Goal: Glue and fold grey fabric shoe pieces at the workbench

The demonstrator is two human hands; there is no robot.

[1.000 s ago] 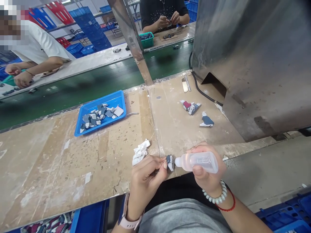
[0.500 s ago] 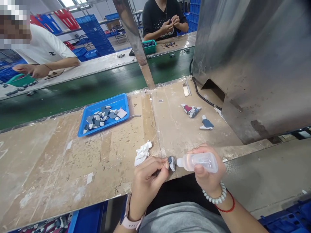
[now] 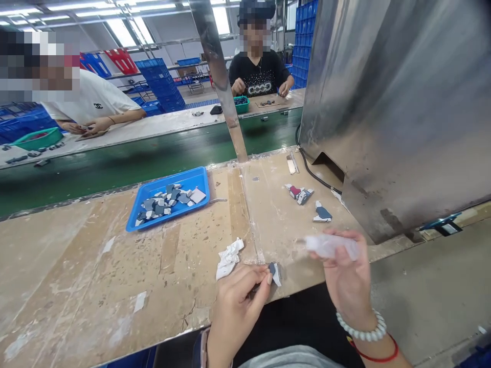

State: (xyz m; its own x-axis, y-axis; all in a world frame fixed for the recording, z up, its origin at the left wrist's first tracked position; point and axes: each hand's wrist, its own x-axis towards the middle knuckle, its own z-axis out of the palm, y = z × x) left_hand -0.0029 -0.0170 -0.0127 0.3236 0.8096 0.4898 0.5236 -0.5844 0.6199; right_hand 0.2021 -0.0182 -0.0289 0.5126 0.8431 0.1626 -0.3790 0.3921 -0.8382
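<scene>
Factory assembly line, green conveyor belt (image 3: pixel 153 158) between worn workbenches (image 3: pixel 95 266), seated co-workers (image 3: pixel 261 76) opposite handling small parts, blue parts tray (image 3: pixel 199 180), stacked blue crates (image 3: pixel 161 84), sheet-metal machine housing (image 3: pixel 402 102), overhead strip lighting (image 3: pixel 118 23)

The piece (image 3: pixel 273 273) in my left hand (image 3: pixel 237 306) is dark blue and white. My right hand (image 3: pixel 345 278) holds a clear bottle (image 3: pixel 330 246), blurred, maybe milky. The tray (image 3: pixel 151 190) is bright blue, its pieces (image 3: pixel 169 199) grey-blue and white.
</scene>
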